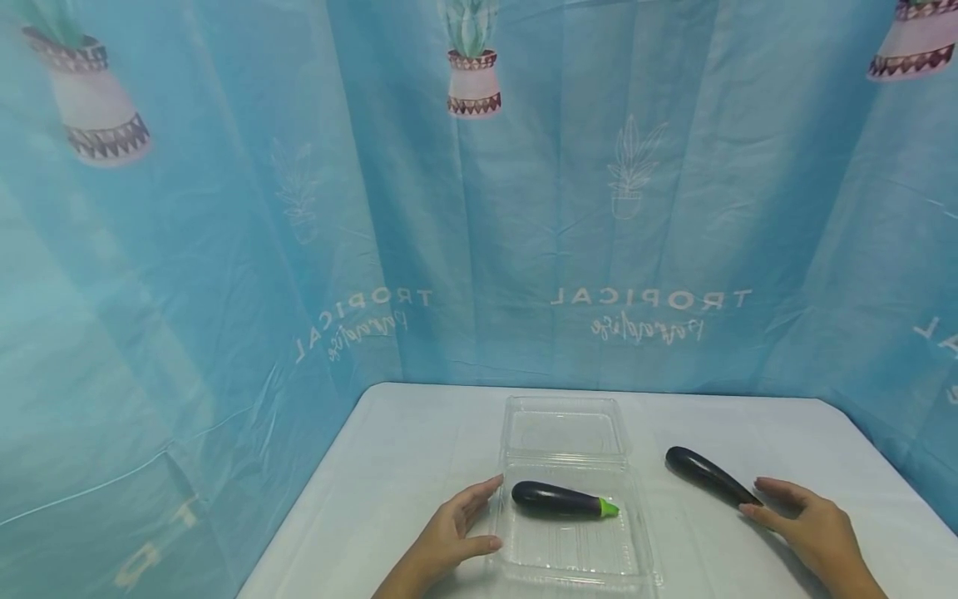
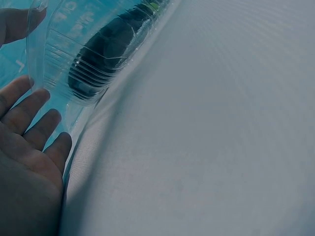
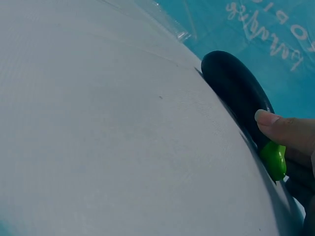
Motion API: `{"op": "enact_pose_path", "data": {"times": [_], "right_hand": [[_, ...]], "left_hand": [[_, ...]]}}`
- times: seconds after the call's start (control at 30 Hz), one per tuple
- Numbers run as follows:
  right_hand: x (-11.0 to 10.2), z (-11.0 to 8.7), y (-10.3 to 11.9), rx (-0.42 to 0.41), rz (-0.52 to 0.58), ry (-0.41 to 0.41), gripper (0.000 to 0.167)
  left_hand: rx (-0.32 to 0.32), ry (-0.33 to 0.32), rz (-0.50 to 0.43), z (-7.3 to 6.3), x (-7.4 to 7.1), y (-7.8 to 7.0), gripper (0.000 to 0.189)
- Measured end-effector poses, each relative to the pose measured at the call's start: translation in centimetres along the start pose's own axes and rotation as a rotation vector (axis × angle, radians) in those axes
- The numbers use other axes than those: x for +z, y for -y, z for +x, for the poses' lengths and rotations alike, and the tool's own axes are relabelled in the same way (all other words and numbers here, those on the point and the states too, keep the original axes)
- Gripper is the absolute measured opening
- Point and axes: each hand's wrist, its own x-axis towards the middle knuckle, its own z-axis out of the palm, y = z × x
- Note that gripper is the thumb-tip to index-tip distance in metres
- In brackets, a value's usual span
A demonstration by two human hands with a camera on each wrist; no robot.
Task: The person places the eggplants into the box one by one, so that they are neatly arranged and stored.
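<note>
A clear plastic clamshell container [image 1: 524, 549] lies opened out on the table, its lid [image 1: 561, 405] folded back. One dark eggplant [image 1: 557, 499] with a green stem lies crosswise in the base; the left wrist view shows this eggplant [image 2: 106, 54] through the plastic. My left hand [image 1: 456, 528] rests at the container's left edge, fingers extended and thumb apart. To the right of the container, a second eggplant [image 1: 703, 472] slants along the tabletop. My right hand [image 1: 812, 528] pinches it close to its green stem end [image 3: 273, 160], thumb on the near side.
A white cloth covers the table [image 1: 419, 449]. Blue printed curtains [image 1: 524, 208] hang behind it and at both sides, right up to the table's edges.
</note>
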Motion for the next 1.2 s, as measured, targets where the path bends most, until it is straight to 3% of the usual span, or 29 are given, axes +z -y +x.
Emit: {"op": "enact_pose_path", "data": {"times": [0.2, 0.63, 0.97, 1.2], "right_hand": [[0.5, -0.3, 0.0, -0.008, -0.019, -0.001, 0.088], [1.3, -0.6, -0.4, -0.109, -0.078, -0.102, 0.059], [1.1, -0.4, 0.1, 0.061, 0.057, -0.093, 0.068], [0.9, -0.7, 0.9, 0.117, 0.18, -0.124, 0.076]], "left_hand": [[-0.005, 0.0, -0.008, 0.0, 0.0, -0.1, 0.073], [-0.006, -0.006, -0.001, -0.2, 0.1, -0.3, 0.071], [-0.016, -0.002, -0.009, -0.2, 0.1, -0.4, 0.071], [-0.01, 0.006, -0.028, -0.2, 0.0, -0.3, 0.071]]}}
